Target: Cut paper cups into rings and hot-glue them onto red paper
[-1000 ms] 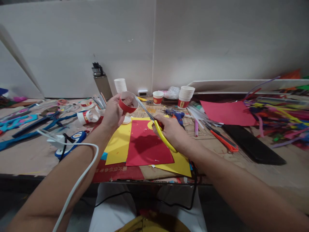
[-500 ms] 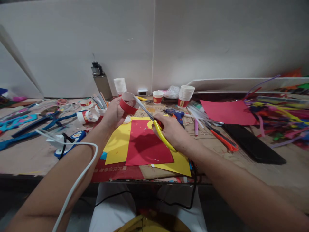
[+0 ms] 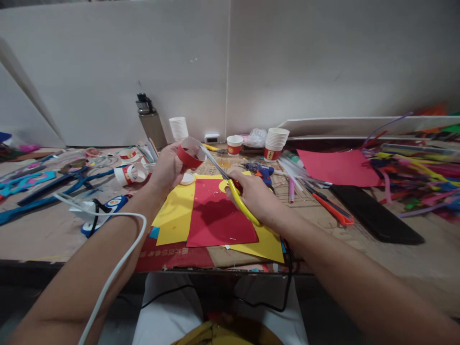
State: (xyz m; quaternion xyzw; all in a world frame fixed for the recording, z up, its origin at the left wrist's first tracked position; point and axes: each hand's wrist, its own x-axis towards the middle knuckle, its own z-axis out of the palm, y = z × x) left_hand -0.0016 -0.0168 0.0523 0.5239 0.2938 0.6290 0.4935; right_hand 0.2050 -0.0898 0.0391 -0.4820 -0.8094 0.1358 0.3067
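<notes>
My left hand [image 3: 167,167] is closed on a red paper-cup ring [image 3: 191,154], pale inside, held up above the table. In my right hand [image 3: 253,191] is a pair of scissors [image 3: 239,199] with yellow handles. Their blades reach up and left, with the tips at the right rim of the ring; whether they are cutting it I cannot tell. Below both hands lie a red paper sheet [image 3: 219,230] and yellow paper sheets [image 3: 172,220]. A white disc [image 3: 187,178], perhaps a cup bottom, rests under my left hand.
Paper cups stand behind: one single cup [image 3: 235,145], a stack [image 3: 275,143] and another stack [image 3: 178,128]. A blue glue gun [image 3: 265,173], an orange utility knife [image 3: 336,211] and a black phone-like slab [image 3: 377,215] lie right. A white cable [image 3: 124,258] crosses over my left forearm.
Both hands keep nearly the same place. The scissors and the cup ring have shifted only slightly, with the blade tips still at the ring's right rim.
</notes>
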